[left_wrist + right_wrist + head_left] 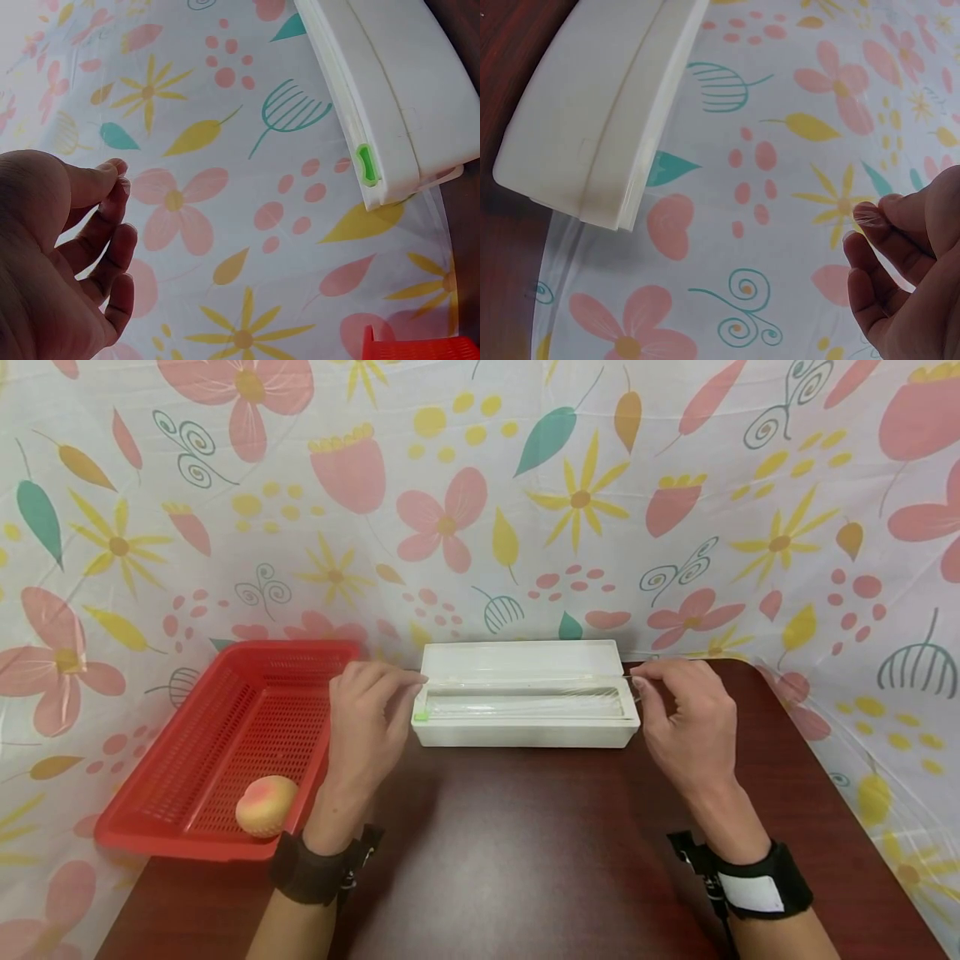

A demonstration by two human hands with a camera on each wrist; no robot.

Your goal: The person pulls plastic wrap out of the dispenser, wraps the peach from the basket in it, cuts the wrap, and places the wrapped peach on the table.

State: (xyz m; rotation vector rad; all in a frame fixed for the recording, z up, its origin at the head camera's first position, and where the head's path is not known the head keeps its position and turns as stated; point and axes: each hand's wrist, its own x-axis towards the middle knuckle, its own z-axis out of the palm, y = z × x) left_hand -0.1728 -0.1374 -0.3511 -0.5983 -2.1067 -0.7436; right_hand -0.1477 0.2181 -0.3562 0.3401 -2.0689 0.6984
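Observation:
A white cling film dispenser box point(525, 735) stands on the table with its lid point(521, 658) up. Inside lies a roll of clear cling film point(517, 703). My left hand point(367, 710) is at the box's left end, thumb and index finger pinching the film's edge. At the right end my right hand point(690, 714) pinches the other edge the same way. Clear film shows wrinkled over a fingertip point(870, 216) in the right wrist view. The film between the hands is hard to make out. A green slider point(367, 165) sits at the box's left end.
A red plastic basket point(180, 752) stands on the left with a peach point(266, 807) in its near right corner. The dark wooden table point(510, 860) extends in front of the box. A flower-printed cloth point(480, 527) hangs behind and around the table.

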